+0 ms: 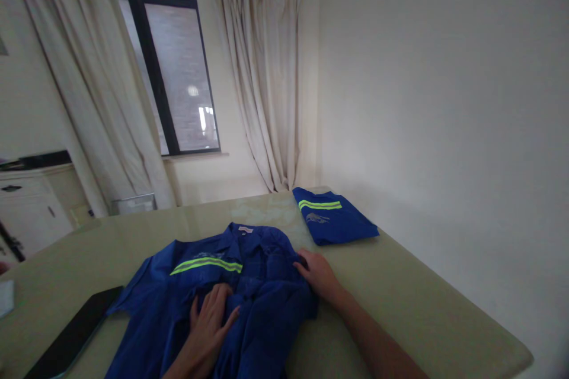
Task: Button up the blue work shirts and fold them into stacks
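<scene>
A blue short-sleeved work shirt (186, 293) lies spread on the table, with its collar at the far side and a yellow-green reflective stripe across the chest. Its right part is rumpled and folded over toward the middle. My left hand (210, 317) rests on the lower middle of the shirt, fingers spread over the cloth. At the shirt's right edge, near the shoulder, my right hand (319, 275) pinches the fabric between thumb and fingers. Beyond that hand sits a folded blue garment (342, 228) with a matching stripe, apart from the shirt.
The pale green table (400, 296) runs to a wall on the right. A flat black object (75, 331) lies at the left, touching the shirt's sleeve. A light-coloured item (6, 297) is at the far left edge. Curtains (267, 71) and a white cabinet (33, 207) stand behind.
</scene>
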{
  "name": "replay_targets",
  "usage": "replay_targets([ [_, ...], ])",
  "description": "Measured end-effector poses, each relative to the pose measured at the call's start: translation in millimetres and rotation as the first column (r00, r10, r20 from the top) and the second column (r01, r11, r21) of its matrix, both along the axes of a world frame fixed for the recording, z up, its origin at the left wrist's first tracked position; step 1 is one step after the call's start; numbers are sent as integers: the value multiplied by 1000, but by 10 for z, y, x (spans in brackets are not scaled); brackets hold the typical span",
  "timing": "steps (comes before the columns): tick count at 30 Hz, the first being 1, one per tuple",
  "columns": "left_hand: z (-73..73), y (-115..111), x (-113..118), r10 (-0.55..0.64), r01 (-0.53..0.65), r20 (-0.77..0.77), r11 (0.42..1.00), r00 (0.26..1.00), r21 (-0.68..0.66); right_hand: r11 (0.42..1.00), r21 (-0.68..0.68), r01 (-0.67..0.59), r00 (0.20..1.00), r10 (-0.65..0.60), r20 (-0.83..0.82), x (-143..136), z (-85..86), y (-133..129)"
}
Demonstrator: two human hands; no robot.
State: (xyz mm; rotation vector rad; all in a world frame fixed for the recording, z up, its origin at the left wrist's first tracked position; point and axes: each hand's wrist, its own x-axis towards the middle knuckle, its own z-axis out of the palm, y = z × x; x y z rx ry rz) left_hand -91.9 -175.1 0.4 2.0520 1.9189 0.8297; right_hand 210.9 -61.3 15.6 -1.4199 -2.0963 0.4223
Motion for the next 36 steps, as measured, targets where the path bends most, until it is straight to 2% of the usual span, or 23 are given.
replay_targets([
  [4, -214, -87, 79, -171, 181, 76, 972, 982, -147, 996, -20, -91, 996, 91, 13, -80, -8, -14],
  [6, -268, -152, 179, -255, 261, 60, 952, 965, -156, 992, -22, -127, 992, 128, 21, -119, -8, -49],
  [9, -260, -195, 431, -311, 307, -22, 946, 950, -106, 980, -11, -199, 980, 198, -29, -161, 8, -129],
  [11, -155, -132, 585, -345, 336, -67, 934, 936, -122, 970, -13, -242, 966, 240, -94, -164, 26, -165],
  [13, 63, 26, 646, -403, 390, -66, 908, 913, -154, 971, -5, -241, 959, 237, -158, -135, 42, -158],
  [16, 609, 361, 497, -415, 411, -33, 908, 909, -83, 991, 49, -121, 956, 130, -262, -11, 50, -70],
  [17, 831, 462, 394, -344, 344, -33, 939, 938, -13, 996, 70, -54, 954, 73, -292, 52, 48, -29],
  [18, 1057, 543, 275, -225, 227, -32, 971, 974, 81, 996, 86, 18, 952, 9, -307, 123, 42, 13],
  [19, 1274, 601, 147, -91, 94, -22, 974, 996, 204, 991, 100, 93, 951, -58, -304, 199, 33, 53],
  [20, 1468, 636, 18, 49, -48, 8, 932, 999, 360, 980, 118, 159, 952, -121, -282, 275, 21, 91],
  [21, 1624, 655, -108, 182, -180, 47, 845, 982, 504, 967, 142, 211, 954, -173, -243, 347, 5, 125],
  [23, 1787, 677, -351, 404, -369, 122, 621, 907, 691, 940, 200, 278, 956, -251, -151, 462, -35, 187],
  [24, 1781, 695, -469, 465, -399, 124, 558, 877, 727, 928, 223, 298, 954, -281, -108, 500, -59, 215],
  [25, 1716, 722, -588, 495, -390, 79, 567, 865, 726, 919, 234, 316, 949, -309, -68, 525, -82, 240],
  [26, 1596, 755, -706, 496, -363, -2, 638, 868, 679, 913, 230, 336, 941, -338, -31, 539, -104, 262],
  [27, 1431, 790, -821, 438, -296, -145, 781, 887, 550, 909, 213, 357, 930, -366, 3, 543, -124, 280],
  [28, 1232, 819, -924, 352, -241, -273, 898, 895, 367, 908, 189, 374, 922, -387, 34, 540, -141, 293],
  [29, 1015, 834, -1010, 281, -241, -356, 958, 891, 155, 909, 164, 382, 916, -396, 63, 535, -155, 301],
  [30, 793, 832, -1070, 206, -234, -413, 972, 887, -17, 911, 145, 385, 913, -399, 87, 528, -164, 304],
  [31, 580, 810, -1100, 177, -242, -454, 966, 873, -89, 915, 133, 382, 912, -396, 106, 523, -170, 304],
  [33, 233, 719, -1068, 260, -289, -517, 957, 816, 25, 921, 123, 371, 914, -385, 130, 519, -170, 299],
  [34, 111, 663, -1015, 302, -301, -532, 949, 792, 90, 922, 119, 369, 913, -383, 137, 520, -164, 297],
  [36, -24, 575, -884, 343, -329, -524, 936, 780, 123, 923, 112, 368, 912, -382, 148, 524, -142, 293],
])
